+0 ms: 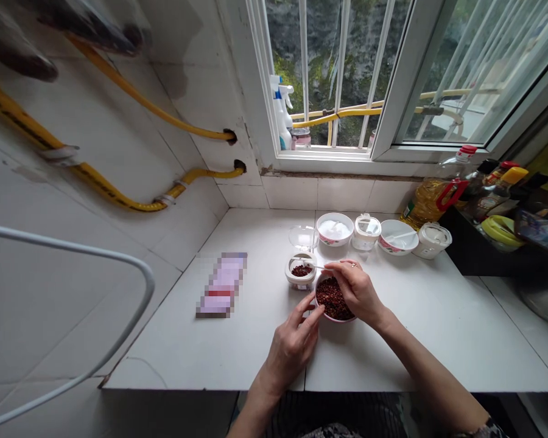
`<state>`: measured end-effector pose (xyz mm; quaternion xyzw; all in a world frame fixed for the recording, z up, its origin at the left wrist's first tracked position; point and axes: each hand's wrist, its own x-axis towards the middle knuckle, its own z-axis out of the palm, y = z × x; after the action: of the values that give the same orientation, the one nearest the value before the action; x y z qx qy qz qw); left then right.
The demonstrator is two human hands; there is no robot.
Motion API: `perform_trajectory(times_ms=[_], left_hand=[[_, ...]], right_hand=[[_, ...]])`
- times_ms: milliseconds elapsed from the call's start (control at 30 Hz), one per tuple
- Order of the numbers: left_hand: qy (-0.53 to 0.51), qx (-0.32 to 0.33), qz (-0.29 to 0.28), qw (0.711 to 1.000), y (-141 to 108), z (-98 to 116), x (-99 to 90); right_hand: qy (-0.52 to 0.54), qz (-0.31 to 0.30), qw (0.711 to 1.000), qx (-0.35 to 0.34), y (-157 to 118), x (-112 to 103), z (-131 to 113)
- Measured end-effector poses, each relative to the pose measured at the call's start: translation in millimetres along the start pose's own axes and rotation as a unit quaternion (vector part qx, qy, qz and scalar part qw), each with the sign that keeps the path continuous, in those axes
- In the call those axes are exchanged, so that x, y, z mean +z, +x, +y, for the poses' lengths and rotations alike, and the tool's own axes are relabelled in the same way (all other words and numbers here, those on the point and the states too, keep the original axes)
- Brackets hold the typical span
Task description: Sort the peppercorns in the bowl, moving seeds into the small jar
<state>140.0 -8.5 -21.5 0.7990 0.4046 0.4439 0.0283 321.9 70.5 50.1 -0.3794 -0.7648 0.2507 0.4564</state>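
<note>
A bowl of dark red-brown dried bits stands on the white counter between my hands. My left hand rests its fingertips on the bowl's left rim, steadying it. Pinched in my right hand, above the bowl's far right side, is the handle of a small white spoon. The spoon reaches left over an open white jar, which holds some of the same bits. Behind the jar lies a clear lid or container.
Along the back stand a bowl of white grains, a lidded jar, another bowl with a spoon and a second jar. Bottles crowd the right; a blurred purple packet lies left.
</note>
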Motion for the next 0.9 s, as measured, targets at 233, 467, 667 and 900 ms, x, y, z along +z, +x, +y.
perform_trajectory(times_ms=[233, 467, 667, 900], left_hand=[[-0.003, 0.002, 0.002, 1.000, -1, -1, 1.8], [-0.001, 0.002, 0.002, 1.000, -1, 0, 1.3], [0.003, 0.002, 0.006, 1.000, -1, -1, 1.6], [0.000, -0.002, 0.002, 1.000, -1, -1, 0.8]], right_hand=[[-0.040, 0.056, 0.997, 0.027, -3, -22, 0], [-0.053, -0.041, 0.994, 0.085, -6, -31, 12], [-0.011, -0.034, 0.993, 0.115, -4, -28, 9], [0.097, -0.017, 0.976, 0.196, -5, -34, 11]])
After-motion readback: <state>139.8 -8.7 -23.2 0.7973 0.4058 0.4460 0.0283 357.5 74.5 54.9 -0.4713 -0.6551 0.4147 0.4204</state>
